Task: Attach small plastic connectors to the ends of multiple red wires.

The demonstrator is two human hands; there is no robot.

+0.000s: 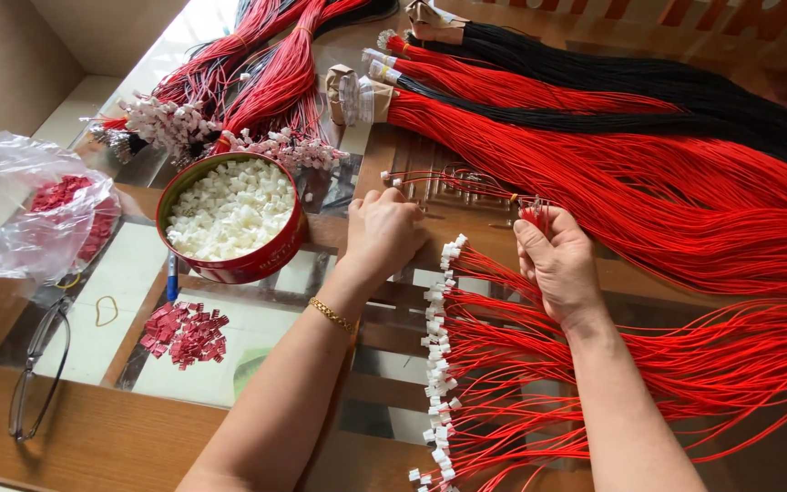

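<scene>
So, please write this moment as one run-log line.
left hand: fist on table | right hand: pinches red wires | tin: white connectors

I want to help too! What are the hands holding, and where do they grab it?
The right hand pinches a few thin red wires near their ends, between fingertips. The left hand rests curled on the table; whether it holds anything cannot be told.
</scene>
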